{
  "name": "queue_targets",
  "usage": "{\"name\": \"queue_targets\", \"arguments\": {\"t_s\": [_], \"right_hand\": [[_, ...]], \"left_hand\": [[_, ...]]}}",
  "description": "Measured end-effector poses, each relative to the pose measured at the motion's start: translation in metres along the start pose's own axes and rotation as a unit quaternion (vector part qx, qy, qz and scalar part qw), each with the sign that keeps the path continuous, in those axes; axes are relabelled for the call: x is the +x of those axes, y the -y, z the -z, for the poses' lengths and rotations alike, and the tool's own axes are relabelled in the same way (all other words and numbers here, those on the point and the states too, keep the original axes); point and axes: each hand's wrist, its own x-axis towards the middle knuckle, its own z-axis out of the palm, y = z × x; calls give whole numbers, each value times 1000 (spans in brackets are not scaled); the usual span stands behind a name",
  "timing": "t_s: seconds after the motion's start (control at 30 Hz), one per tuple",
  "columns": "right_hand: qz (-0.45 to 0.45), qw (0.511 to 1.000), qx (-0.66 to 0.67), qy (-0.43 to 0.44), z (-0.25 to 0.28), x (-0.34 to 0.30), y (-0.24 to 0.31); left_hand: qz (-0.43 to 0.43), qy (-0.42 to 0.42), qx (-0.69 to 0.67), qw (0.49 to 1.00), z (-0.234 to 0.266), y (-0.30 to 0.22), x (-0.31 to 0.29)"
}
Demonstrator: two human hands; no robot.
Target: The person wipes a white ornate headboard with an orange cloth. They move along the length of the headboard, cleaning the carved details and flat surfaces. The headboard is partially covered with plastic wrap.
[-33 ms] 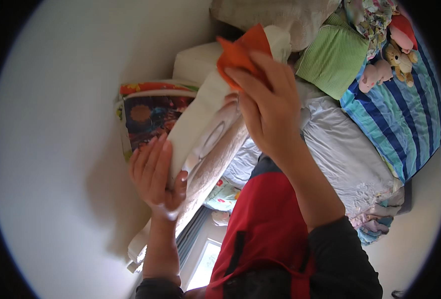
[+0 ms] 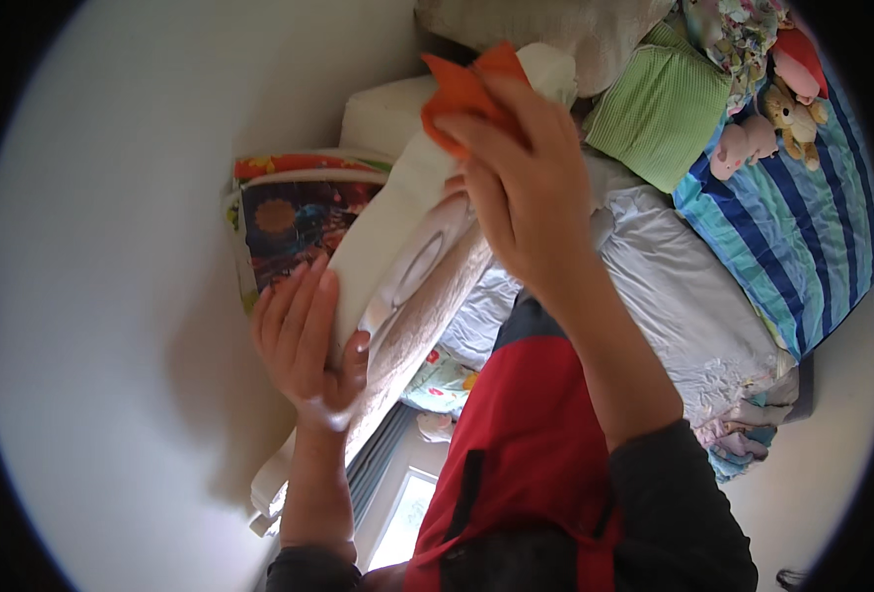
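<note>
A long cream-white board (image 2: 382, 232) with a padded-looking top runs diagonally from lower left to upper middle; its near side is glossy, with a ring-shaped outline. My right hand (image 2: 531, 178) pinches a bright orange cloth (image 2: 471, 99) against the board's far upper end. Part of the cloth is hidden behind the fingers. Lower down, my left hand (image 2: 308, 335) rests on the board, fingers stretched along its far edge and thumb on the near side. Just beyond that hand, a dark picture-covered book or magazine (image 2: 299, 227) leans by the wall.
At right lies a bed with a rumpled white sheet (image 2: 674, 286), a green pillow (image 2: 659, 118), a blue striped cloth (image 2: 792, 237) and a teddy bear (image 2: 794, 118) among other soft toys. A pale wall (image 2: 111, 296) borders the left. A red apron (image 2: 516, 434) covers my front.
My right hand and the orange cloth have shifted slightly up and to the left along the board. My left hand stays at the same spot on the board.
</note>
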Motion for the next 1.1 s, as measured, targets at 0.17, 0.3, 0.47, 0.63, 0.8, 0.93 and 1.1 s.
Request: {"name": "queue_targets", "arguments": {"t_s": [0.17, 0.3, 0.47, 0.63, 0.8, 0.93, 1.1], "right_hand": [[15, 999, 9, 47, 10, 10, -9], [22, 999, 18, 20, 4, 15, -10], [-11, 997, 8, 76, 16, 6, -4], [-35, 997, 3, 65, 0, 20, 5], [-41, 995, -41, 86, 13, 6, 7], [-144, 985, 28, 89, 8, 2, 5], [-142, 988, 48, 44, 16, 12, -4]], "left_hand": [[-1, 6, -6, 1000, 2, 1, 3], [3, -4, -22, 1000, 0, 4, 2], [8, -4, -27, 1000, 0, 5, 3], [20, 10, -35, 999, 3, 5, 7], [26, 14, -17, 999, 7, 5, 6], [30, 22, -19, 999, 5, 6, 6], [37, 19, -21, 999, 1, 6, 2]]}}
